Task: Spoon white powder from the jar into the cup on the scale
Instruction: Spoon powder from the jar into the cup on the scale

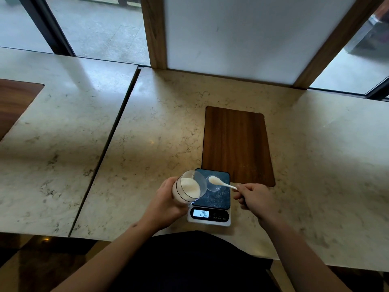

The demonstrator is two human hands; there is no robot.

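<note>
My left hand [166, 202] grips a clear glass jar [189, 186] of white powder, tilted with its open mouth toward the scale. My right hand [255, 198] pinches the handle of a white spoon [221, 183]. The spoon's bowl carries powder and hovers over a small clear cup [215, 185]. The cup stands on the dark platform of a digital scale [219, 200], whose lit display reads 000.
A dark wooden board [236, 144] is set into the marble counter [157, 133] just behind the scale. A seam splits the counter from a second slab at the left. A white panel with wooden posts and windows stand at the back.
</note>
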